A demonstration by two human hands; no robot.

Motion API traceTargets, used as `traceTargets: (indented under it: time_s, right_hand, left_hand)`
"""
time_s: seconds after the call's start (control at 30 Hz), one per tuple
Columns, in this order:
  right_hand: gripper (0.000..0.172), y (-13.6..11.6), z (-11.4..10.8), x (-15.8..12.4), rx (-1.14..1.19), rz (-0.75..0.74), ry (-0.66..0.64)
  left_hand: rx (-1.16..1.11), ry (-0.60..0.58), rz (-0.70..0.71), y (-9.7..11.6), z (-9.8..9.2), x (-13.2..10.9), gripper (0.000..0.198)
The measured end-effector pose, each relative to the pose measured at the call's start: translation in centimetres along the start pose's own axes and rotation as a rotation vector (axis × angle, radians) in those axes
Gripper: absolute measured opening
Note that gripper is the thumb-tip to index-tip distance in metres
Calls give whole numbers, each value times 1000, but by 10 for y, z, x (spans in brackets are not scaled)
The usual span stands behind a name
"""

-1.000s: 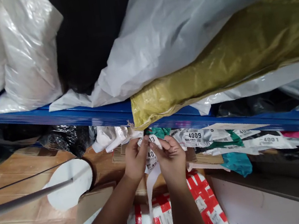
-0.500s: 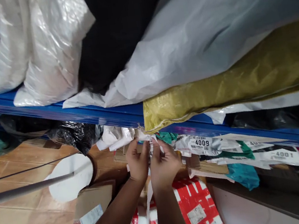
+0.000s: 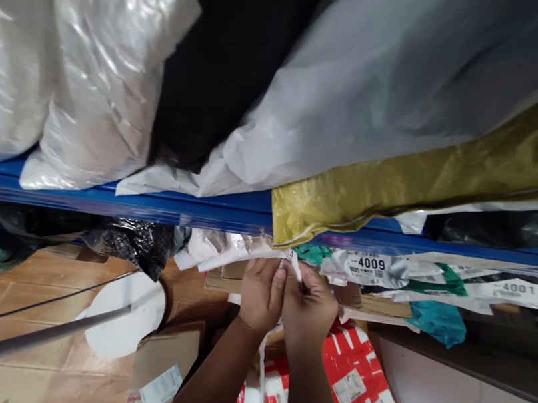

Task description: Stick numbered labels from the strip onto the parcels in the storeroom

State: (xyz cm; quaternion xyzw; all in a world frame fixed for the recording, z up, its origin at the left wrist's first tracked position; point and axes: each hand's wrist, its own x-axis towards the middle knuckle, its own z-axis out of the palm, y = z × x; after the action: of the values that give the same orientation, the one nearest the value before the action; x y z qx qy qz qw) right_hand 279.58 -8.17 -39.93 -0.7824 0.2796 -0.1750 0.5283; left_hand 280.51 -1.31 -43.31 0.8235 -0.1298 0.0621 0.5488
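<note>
My left hand [image 3: 260, 295] and my right hand [image 3: 308, 300] meet just under the blue shelf edge [image 3: 209, 209]. Both pinch a white label strip [image 3: 295, 265] between their fingers; its paper tail [image 3: 262, 377] hangs down between my forearms. The label's print is mostly hidden by my fingers. Right of my hands, numbered white labels, one reading 4009 [image 3: 372, 264] and one reading 4001 [image 3: 515, 289], lie on parcels under the shelf.
White plastic sacks [image 3: 80, 88], a grey sack [image 3: 382, 77] and a yellow woven sack [image 3: 422, 178] lie on the shelf. Below are black bags [image 3: 128, 243], a red-and-white taped parcel [image 3: 351, 378], a cardboard box [image 3: 163, 372] and a white round base with a pole [image 3: 123, 311] on the wooden floor.
My hands have closed tighter together on the label, folding it so its number no longer shows. The view has tilted up and shifted slightly left.
</note>
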Motion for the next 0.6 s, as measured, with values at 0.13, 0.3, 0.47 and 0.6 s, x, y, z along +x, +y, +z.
traceTargets:
  time_s: [0.13,0.3,0.47,0.6]
  right_hand:
    - [41,12,-10,5,-17,-72,78]
    - [23,18,-24,9,-70,-154,-25]
    - [28,38,-55,24,-112,-1,20]
    - [33,53,-91,26,38,209,86]
  left_hand:
    - [79,-60,37,2,-2,0,44]
    - [230,46,-66,-4,18,0,42]
    - [480,208,-83,-16,49,5,37]
    - [563,254,151,-22,38,-4,27]
